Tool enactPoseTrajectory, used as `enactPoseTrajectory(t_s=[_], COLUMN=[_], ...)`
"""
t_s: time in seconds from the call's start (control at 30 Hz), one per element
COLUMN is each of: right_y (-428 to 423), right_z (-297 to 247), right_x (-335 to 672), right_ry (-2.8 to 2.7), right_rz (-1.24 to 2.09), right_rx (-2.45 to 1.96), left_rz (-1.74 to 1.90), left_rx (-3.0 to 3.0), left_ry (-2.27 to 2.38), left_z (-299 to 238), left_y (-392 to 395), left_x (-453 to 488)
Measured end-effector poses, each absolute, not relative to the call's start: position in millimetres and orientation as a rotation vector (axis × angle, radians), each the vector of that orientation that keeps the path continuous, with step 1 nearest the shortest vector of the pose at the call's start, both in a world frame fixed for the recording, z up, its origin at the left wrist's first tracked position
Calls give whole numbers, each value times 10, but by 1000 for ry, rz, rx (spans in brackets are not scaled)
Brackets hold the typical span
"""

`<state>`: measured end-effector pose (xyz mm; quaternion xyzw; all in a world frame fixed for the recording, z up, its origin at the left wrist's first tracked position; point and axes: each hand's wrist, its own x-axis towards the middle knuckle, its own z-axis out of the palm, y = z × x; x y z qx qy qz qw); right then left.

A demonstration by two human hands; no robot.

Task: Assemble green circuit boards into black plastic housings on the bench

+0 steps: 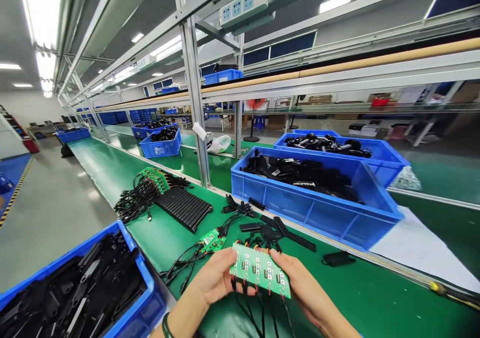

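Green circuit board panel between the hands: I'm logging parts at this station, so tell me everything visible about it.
The green rectangular circuit board panel looks flat and rigid, several small boards side by side, dotted with white and dark components. It is held face up, tilted, above the green belt, gripped at its ends by the left hand and right hand. Thin black wires hang from its edges.
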<state>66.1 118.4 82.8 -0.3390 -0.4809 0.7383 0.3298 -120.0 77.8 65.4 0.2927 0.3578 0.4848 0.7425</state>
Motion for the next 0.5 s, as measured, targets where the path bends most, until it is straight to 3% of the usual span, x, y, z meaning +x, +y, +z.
enactPoseTrajectory(t_s=[0.3, 0.5], right_y=[1089, 1110], right_z=[590, 411], right_x=[673, 630], right_ry=[-1103, -1280], right_rz=[2011, 1671], right_rx=[-880, -988], left_rz=[1017, 1102], left_rx=[865, 805], left_ry=[1009, 1068], left_z=[510, 389], left_y=[830, 791], left_x=[-1015, -951])
